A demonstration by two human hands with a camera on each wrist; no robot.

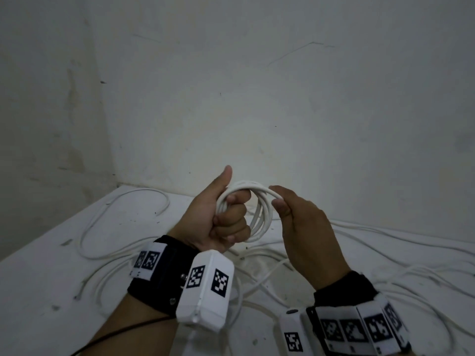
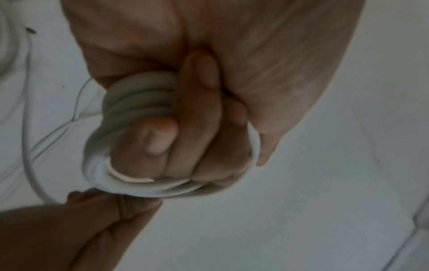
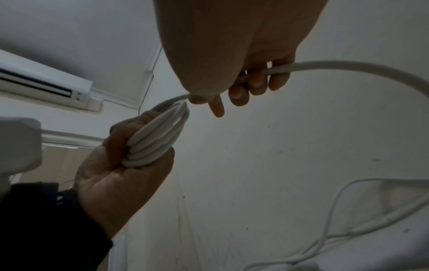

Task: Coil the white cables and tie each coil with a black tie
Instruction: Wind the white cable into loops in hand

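A coil of white cable (image 1: 259, 217) with several loops hangs above the white table. My left hand (image 1: 226, 217) grips the coil's left side in a fist, thumb up; its curled fingers (image 2: 160, 135) wrap the loops (image 2: 139, 102). My right hand (image 1: 295, 222) pinches the cable at the coil's upper right (image 1: 279, 199). In the right wrist view the strand (image 3: 348, 66) runs through my right fingers (image 3: 257, 82) toward the coil (image 3: 155, 143) in the left hand (image 3: 120, 176). No black tie is in view.
Several loose white cables (image 1: 123, 227) sprawl over the white table (image 1: 38, 291), left, under my wrists and to the right (image 1: 398, 240). A bare wall (image 1: 257, 98) stands right behind. An air conditioner (image 3: 41, 80) shows high up in the right wrist view.
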